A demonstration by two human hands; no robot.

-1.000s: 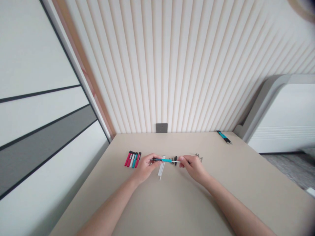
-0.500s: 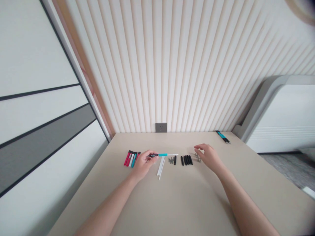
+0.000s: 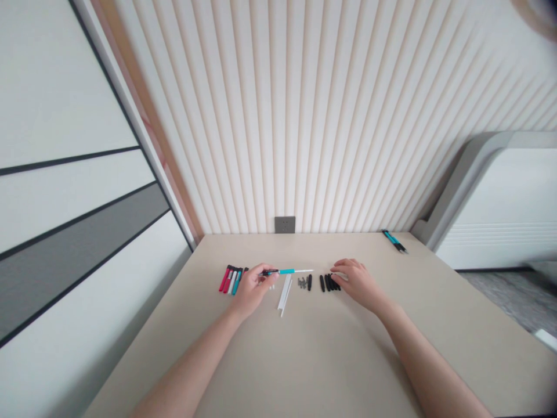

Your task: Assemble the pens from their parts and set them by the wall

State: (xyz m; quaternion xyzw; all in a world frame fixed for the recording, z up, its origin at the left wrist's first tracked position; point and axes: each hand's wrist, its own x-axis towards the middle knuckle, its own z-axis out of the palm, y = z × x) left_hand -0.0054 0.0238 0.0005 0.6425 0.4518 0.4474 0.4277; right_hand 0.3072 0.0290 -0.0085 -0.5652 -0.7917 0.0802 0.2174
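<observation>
My left hand [image 3: 249, 287] is closed around the black end of a teal pen part [image 3: 287, 271], whose thin white refill sticks out to the right above the table. My right hand [image 3: 357, 280] rests on the beige table [image 3: 304, 348] with its fingers curled over the right end of a row of small black pen pieces [image 3: 328, 283]. What its fingertips hold, if anything, is hidden. Several white tubes [image 3: 284, 292] lie between my hands. Tiny grey springs [image 3: 301, 283] lie beside a single black piece [image 3: 309, 282].
A bundle of red, white and teal pen barrels [image 3: 232, 280] lies left of my left hand. A finished teal pen [image 3: 395, 240] sits at the table's far right corner. A grey wall socket [image 3: 284, 224] is behind the table, and a white cabinet [image 3: 500, 203] stands at right.
My right hand let go of the pen's right end, swung out to the right, then came back left onto the black pieces. My left hand lifted the teal pen part slightly.
</observation>
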